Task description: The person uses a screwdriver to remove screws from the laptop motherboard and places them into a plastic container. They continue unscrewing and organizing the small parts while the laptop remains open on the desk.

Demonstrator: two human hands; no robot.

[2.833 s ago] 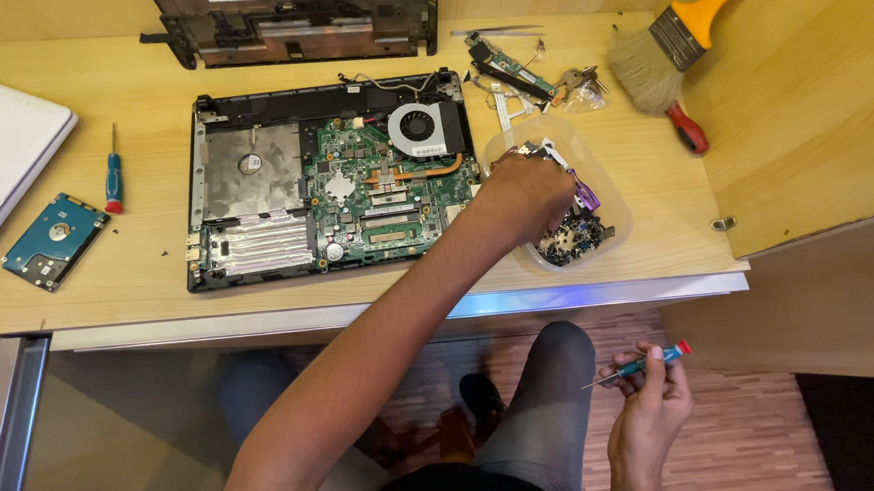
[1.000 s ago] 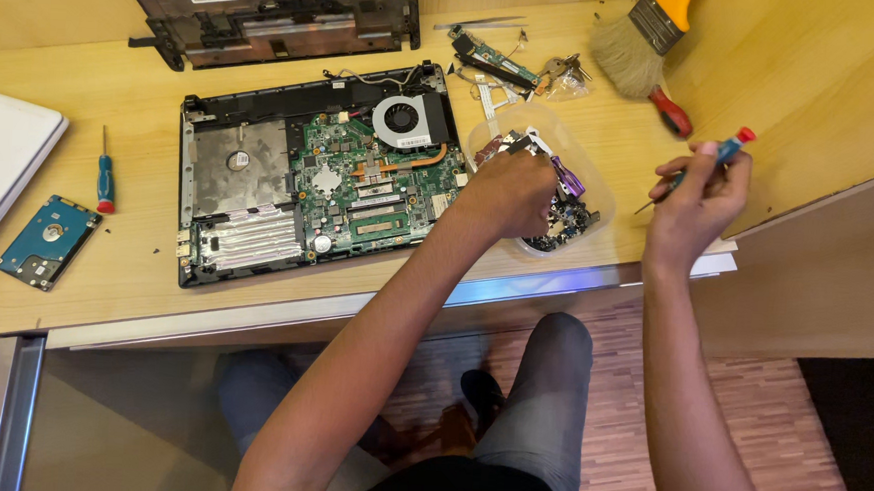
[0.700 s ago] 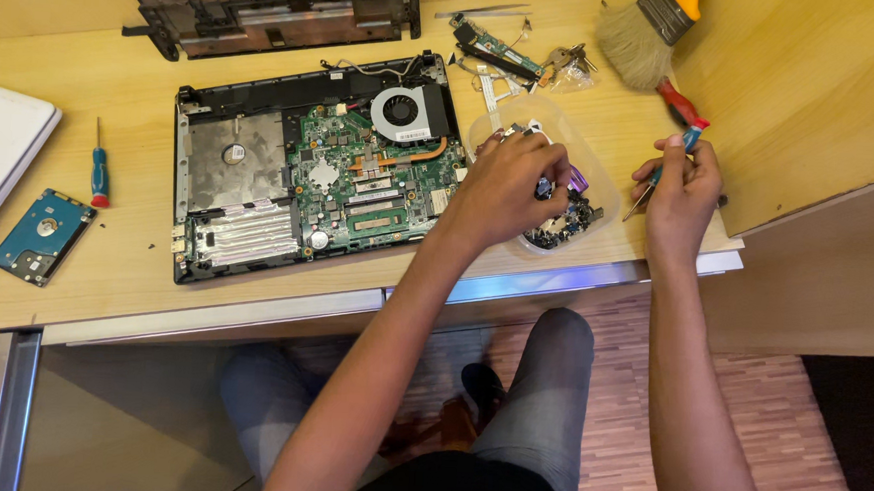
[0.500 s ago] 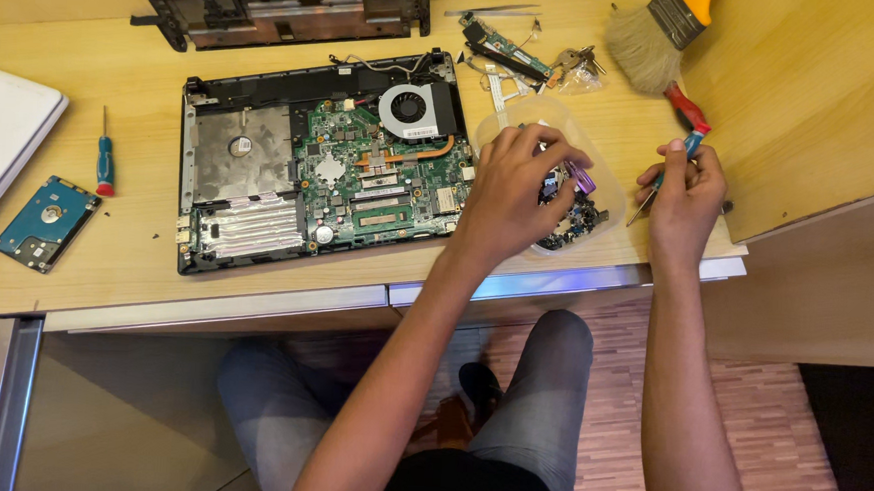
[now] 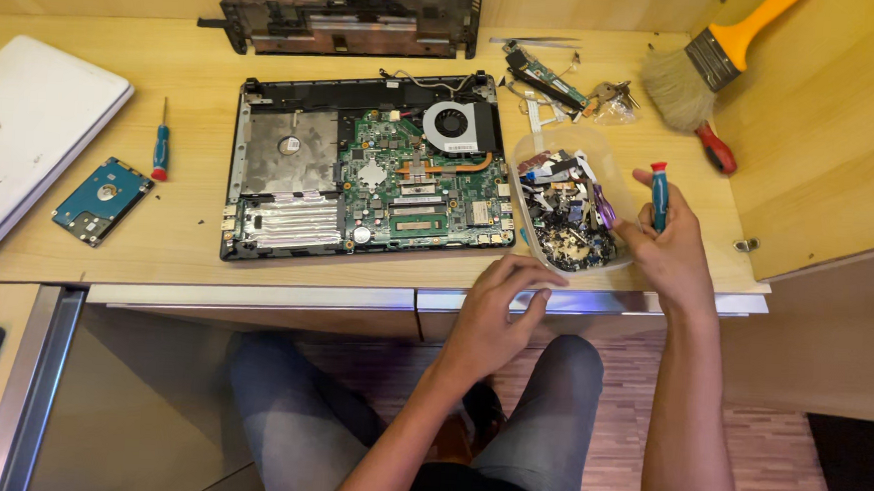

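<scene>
Fingers of the right hand clasp a small screwdriver upright, tip hidden, at three o'clock of the clear parts tub. Left hand rests loose and empty at the desk edge, seemingly for balance, below the opened laptop.

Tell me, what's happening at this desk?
A person sits at a wooden desk with an opened laptop lying on it, circuit board bare. The right hand holds a small screwdriver upright beside a clear tub of small parts. The left hand hovers at the desk edge, empty. A brush lies nearby.
</scene>
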